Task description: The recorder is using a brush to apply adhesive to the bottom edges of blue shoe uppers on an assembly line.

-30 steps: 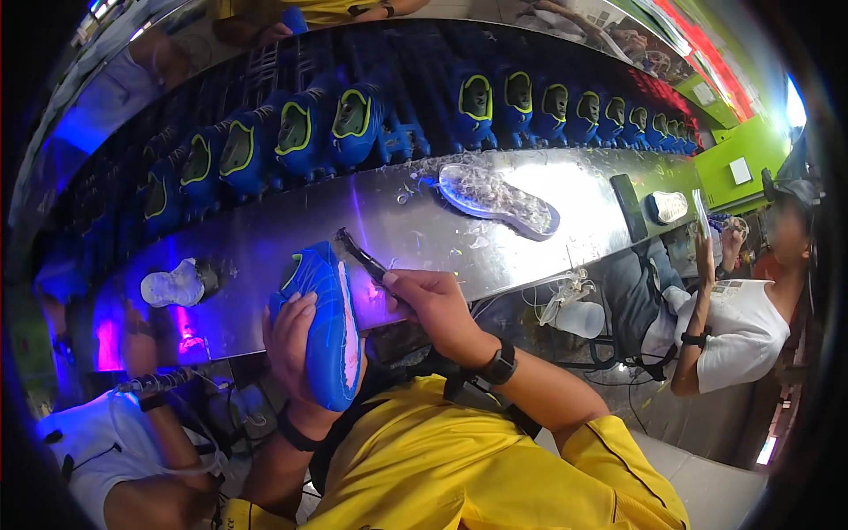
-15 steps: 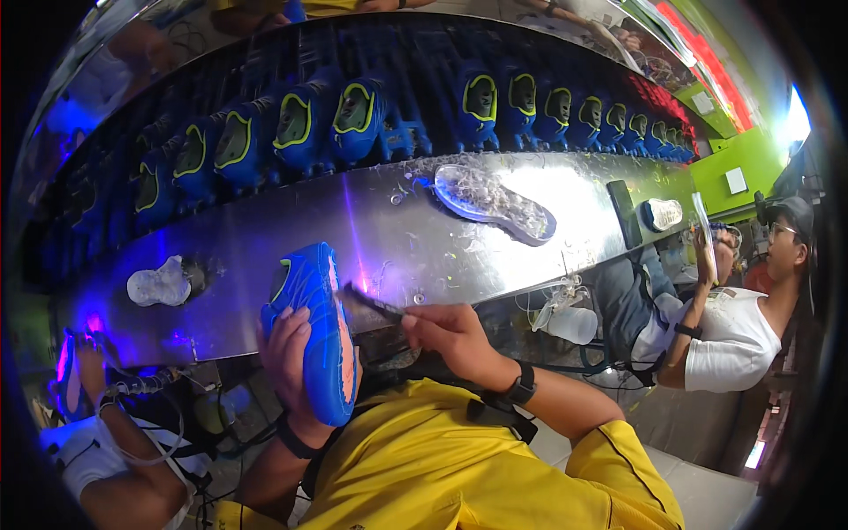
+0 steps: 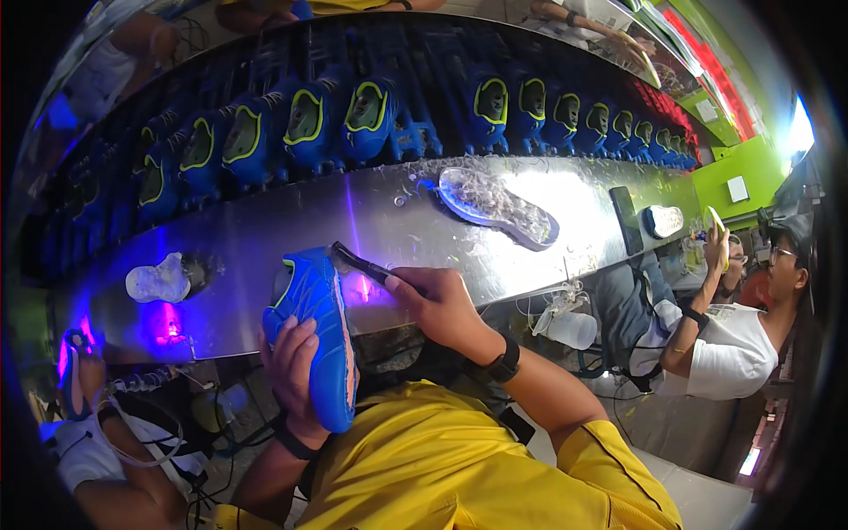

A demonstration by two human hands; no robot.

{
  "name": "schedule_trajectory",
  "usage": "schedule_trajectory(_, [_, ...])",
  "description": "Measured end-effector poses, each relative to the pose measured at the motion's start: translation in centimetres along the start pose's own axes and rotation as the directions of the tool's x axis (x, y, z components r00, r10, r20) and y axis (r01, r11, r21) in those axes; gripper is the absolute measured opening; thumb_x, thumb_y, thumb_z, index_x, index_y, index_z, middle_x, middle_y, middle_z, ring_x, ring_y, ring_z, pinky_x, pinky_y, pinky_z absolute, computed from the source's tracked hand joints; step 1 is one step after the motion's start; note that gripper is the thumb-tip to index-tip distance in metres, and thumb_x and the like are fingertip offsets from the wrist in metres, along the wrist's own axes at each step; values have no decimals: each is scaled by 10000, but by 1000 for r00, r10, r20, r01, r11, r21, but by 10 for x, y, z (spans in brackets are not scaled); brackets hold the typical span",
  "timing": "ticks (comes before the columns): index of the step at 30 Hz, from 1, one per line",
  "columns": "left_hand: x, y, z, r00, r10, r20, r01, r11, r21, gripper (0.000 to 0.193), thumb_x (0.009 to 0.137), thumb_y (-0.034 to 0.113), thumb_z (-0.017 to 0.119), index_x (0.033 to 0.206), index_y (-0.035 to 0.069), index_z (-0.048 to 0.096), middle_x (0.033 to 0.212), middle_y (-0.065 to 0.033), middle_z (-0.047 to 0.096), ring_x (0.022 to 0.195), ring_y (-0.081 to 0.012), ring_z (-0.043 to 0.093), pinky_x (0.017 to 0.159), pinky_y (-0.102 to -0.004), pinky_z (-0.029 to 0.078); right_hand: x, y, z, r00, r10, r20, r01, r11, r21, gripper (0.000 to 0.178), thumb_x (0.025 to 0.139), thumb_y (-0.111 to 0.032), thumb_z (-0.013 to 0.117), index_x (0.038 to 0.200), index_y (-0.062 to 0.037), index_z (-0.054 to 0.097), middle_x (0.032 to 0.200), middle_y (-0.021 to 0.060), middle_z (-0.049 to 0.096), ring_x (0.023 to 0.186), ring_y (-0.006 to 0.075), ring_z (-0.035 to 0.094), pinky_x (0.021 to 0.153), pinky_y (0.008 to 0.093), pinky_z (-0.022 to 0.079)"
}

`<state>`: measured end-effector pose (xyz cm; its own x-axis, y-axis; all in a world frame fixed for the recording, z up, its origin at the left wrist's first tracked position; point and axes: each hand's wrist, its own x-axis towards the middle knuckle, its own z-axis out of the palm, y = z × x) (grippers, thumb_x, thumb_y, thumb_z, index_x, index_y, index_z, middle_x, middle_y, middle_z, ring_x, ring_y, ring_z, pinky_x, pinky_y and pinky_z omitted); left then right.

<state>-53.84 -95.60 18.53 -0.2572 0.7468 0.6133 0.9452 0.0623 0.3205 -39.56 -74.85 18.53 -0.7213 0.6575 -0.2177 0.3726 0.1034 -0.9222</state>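
Observation:
My left hand (image 3: 291, 367) grips a blue shoe (image 3: 323, 305) from its left side, fingers wrapped over the upper. The shoe stands on edge in front of my body, heel collar away from me, and a strip of its pinkish underside shows along the right. In my right hand (image 3: 442, 305) is a slim dark brush (image 3: 362, 263), pinched between thumb and fingers. Its tip meets or nearly meets the far end of the shoe, by the sole edge; exact contact is hard to tell.
Behind a metal bench (image 3: 265, 256), a row of blue shoes (image 3: 369, 108) rests on a dark rack. On the bench lie a sole-shaped piece covered in scraps (image 3: 499, 208), a white pad (image 3: 159, 278) and a dark block (image 3: 625, 221). Co-workers (image 3: 729, 340) sit at both sides.
My right hand has moved the brush up and away from me, from beside the shoe's middle to its far end. The shoe has turned slightly, showing less of its pinkish underside.

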Motion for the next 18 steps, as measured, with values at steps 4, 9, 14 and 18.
schedule_trajectory(4, [-1,-2,1,1000,10,-2,-10,1000,-14,690,857,208,835,1413,44,461,1399,-183,590,1327,-412,561,1184,-609,386,-9,8,2,1000,1,30,-4,996,92,271,1059,-225,681,1165,9,767,732,65,632,695,90,548,635,317,472])
schedule_trajectory(9, [2,3,1,1000,2,-10,-2,1000,-22,692,853,165,839,1411,28,453,1390,-199,582,1324,-430,558,1168,-598,414,-22,16,7,993,71,94,-93,961,260,290,1067,-227,681,1177,24,774,757,-7,637,724,72,540,652,286,461])
schedule_trajectory(14, [3,1,2,1000,-3,-5,3,1000,-13,713,850,149,844,1420,23,434,1394,-208,569,1338,-433,547,1173,-597,409,-38,21,10,990,64,126,-106,927,359,262,1042,-226,696,1119,4,794,674,-39,584,637,54,485,573,284,411])
schedule_trajectory(18, [5,2,3,999,-26,-30,25,999,-30,689,852,154,837,1404,32,444,1389,-201,578,1332,-419,558,1183,-606,393,-47,17,8,989,11,150,-72,911,406,244,1035,-208,692,1106,0,797,652,-38,571,614,61,489,562,287,412])
